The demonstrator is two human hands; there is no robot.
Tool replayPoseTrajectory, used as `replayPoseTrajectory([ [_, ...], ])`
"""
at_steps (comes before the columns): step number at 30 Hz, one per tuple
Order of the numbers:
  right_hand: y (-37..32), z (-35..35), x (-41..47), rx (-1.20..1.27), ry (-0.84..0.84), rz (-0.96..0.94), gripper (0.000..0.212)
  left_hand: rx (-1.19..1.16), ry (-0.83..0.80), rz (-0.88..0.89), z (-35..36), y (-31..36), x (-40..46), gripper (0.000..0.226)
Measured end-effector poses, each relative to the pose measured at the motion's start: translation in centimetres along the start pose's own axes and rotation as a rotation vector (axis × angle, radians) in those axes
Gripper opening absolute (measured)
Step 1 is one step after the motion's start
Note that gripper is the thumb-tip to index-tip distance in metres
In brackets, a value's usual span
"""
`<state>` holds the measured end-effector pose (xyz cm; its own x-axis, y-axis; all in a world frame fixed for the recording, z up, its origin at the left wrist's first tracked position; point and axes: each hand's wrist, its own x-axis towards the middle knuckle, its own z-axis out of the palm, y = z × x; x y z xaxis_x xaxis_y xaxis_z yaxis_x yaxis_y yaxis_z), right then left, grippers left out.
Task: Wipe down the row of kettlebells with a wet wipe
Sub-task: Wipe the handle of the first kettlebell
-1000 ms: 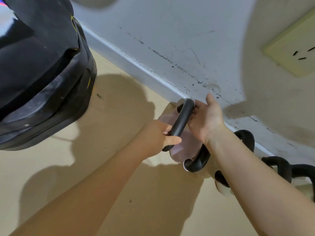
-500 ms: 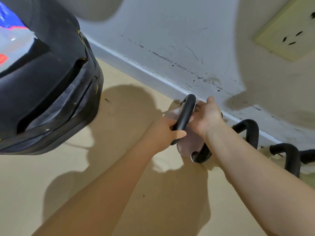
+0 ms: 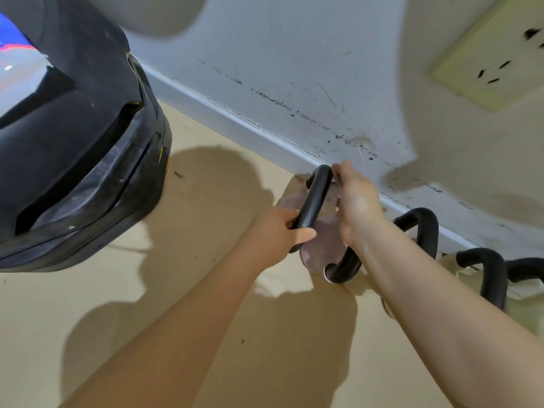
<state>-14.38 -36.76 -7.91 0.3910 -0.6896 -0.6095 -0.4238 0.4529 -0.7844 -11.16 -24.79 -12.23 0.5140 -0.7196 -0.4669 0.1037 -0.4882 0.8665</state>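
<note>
Left hand (image 3: 275, 231) clamped round black handle (image 3: 313, 201) of pink kettlebell (image 3: 321, 240), first in row along wall (image 3: 294, 69). Right hand (image 3: 357, 201) curled against handle's far side; wipe possibly underneath, grip unclear.

No legible txt or labels.

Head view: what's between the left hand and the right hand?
In the head view, the pink kettlebell's black handle. The left hand grips it; the right hand is against its far side.
</note>
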Motion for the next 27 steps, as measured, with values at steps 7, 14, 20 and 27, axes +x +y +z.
replayPoseTrajectory([
  [7,2.2,0.1,-0.3,-0.481,-0.213,-0.483,0.040,-0.022,0.031,-0.002,0.4,-0.1,-0.3,0.016],
  [14,4.3,-2.8,-0.3,-0.976,-0.366,-1.031,0.052,0.020,0.069,0.042,0.7,-0.3,-0.6,0.018],
  [20,3.6,-1.3,0.1,-0.708,-0.003,-0.868,0.031,-0.002,0.117,0.046,0.9,-0.9,-0.3,0.032],
  [27,2.0,0.6,0.6,-0.429,0.158,-0.359,0.010,-0.049,0.110,0.026,1.1,-1.2,0.0,0.023],
])
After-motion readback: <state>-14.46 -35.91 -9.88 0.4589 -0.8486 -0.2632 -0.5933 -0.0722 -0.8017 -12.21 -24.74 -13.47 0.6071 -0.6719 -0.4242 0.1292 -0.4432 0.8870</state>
